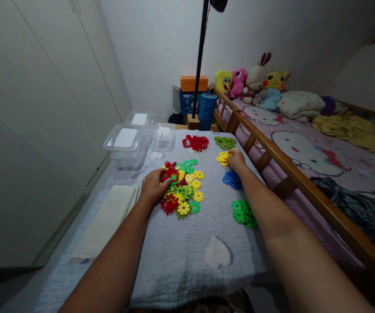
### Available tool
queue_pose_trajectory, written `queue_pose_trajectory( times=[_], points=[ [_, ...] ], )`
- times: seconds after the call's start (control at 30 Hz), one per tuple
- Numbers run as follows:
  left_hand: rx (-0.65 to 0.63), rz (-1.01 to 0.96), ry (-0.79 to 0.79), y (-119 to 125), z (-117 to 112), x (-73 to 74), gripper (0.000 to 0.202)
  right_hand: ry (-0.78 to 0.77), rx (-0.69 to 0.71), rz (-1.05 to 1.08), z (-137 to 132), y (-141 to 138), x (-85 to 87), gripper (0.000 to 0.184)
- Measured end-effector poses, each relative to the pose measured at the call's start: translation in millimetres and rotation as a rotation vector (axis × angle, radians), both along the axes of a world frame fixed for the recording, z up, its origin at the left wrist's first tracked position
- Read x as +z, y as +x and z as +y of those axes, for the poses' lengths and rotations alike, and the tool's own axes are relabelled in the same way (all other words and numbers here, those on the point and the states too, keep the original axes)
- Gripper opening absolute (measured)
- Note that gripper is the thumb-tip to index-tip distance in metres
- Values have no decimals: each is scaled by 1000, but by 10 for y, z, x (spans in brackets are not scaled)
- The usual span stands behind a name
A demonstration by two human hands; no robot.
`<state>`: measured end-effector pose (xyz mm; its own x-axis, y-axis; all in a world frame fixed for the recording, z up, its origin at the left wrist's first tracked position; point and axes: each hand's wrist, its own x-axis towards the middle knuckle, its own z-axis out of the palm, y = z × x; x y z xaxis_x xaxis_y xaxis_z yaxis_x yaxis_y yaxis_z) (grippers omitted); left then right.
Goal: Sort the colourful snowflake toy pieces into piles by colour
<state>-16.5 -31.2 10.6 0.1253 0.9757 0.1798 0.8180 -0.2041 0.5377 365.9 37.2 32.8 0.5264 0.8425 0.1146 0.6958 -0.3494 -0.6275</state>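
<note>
A mixed pile of toothed plastic interlocking discs [187, 191] in red, yellow and green lies mid-table. At its left edge, my left hand [153, 186] has its thumb and fingers closed around a red interlocking disc [170, 174]. My right hand [237, 161] reaches to a small group of yellow interlocking discs [222, 158], fingers bent together on a yellow one; the fingertips are partly hidden. Near my right arm lie blue discs [231, 179] and green discs [243, 213], partly covered by the arm. Farther back sit red pieces [195, 142] and light green pieces [225, 142].
Clear plastic boxes [125, 143] with white labels stand at the table's back left. A folded cream cloth [109, 221] lies left of my left arm. The wooden bed rail [255, 134] runs along the right side. A black pole [200, 61] rises behind the table.
</note>
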Motion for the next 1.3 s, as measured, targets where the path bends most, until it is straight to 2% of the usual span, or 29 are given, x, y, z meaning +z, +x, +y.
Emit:
queue_pose_trajectory(
  times=[0.3, 0.4, 0.5, 0.6, 0.7, 0.83, 1.0, 1.13, 1.2, 1.3],
  points=[
    [-9, -8, 8, -8, 6, -9, 46, 29, 25, -111, -116, 21, 9, 39],
    [-3, -4, 15, -4, 11, -21, 46, 50, 82, -110, -179, -46, 65, 34],
    [3, -5, 12, -2, 12, -31, 47, 34, 230, -137, -253, -217, 140, 29],
    [-5, -9, 4, -2, 7, -28, 48, -76, 463, -170, -332, -472, 182, 24],
    [-4, -8, 3, -2, 0, -15, 48, -182, 659, -212, -398, -731, 150, 25],
    [-11, -7, 1, -2, 4, -9, 48, -212, 768, -314, -447, -937, 41, 31],
    [-8, 0, 5, 0, 10, -6, 49, -206, 746, -284, -461, -972, -29, 27],
    [0, 11, -3, 6, -4, 7, 48, -163, 681, -127, -433, -908, -17, 12],
    [0, 14, -3, 8, -11, 14, 47, -121, 613, -40, -388, -820, 12, 7],
    [1, 10, -4, 10, -12, 18, 47, -30, 424, 34, -275, -608, 80, 14]
  ],
)
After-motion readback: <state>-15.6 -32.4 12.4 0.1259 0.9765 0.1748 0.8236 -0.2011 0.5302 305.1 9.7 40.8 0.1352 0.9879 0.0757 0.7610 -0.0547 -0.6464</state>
